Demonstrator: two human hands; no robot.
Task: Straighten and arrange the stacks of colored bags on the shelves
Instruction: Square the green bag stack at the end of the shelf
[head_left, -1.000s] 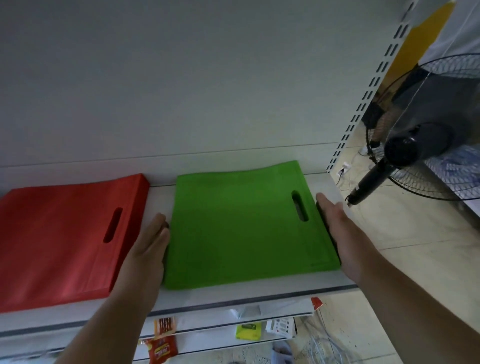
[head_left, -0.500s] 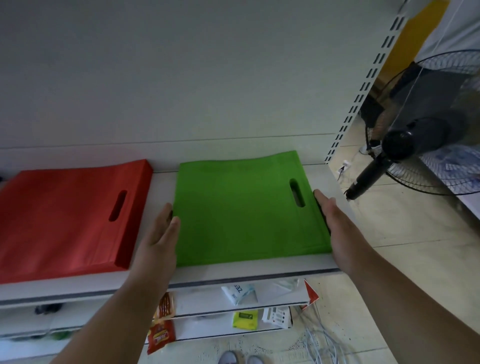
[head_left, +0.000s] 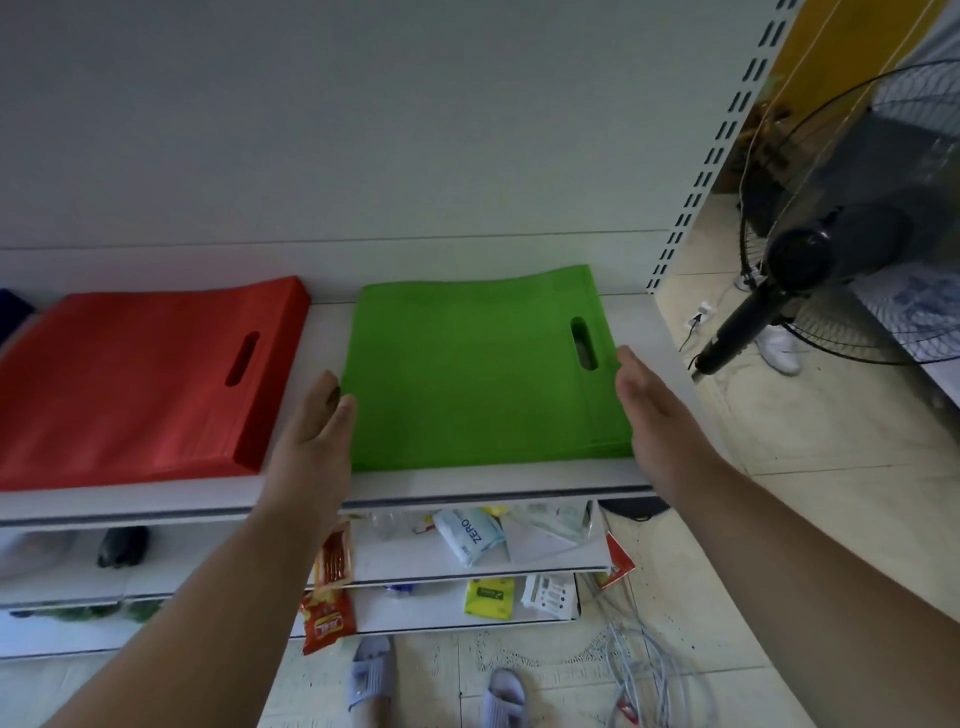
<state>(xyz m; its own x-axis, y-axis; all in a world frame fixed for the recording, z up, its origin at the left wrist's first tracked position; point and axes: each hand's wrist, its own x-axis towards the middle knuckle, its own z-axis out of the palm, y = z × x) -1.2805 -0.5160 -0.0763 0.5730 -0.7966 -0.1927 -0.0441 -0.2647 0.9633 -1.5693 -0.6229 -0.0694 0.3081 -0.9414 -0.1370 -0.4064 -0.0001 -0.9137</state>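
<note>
Both hands, the left hand (head_left: 318, 436) and the right hand (head_left: 655, 415), lay flat with straight fingers against the green stack's (head_left: 483, 369) sides. A red stack (head_left: 140, 384) sat left of it, a fan (head_left: 831, 249) to its right.

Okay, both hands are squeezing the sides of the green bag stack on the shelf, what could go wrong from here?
1. The green stack lies near the shelf's front edge; pulling it forward might tip bags onto the cluttered lower shelf.
2. The left hand sits in the narrow gap beside the red stack, so a sideways shove could knock that stack crooked.
3. The right hand presses near the handle slot; uneven pressure could buckle the top bags rather than align them.
</note>
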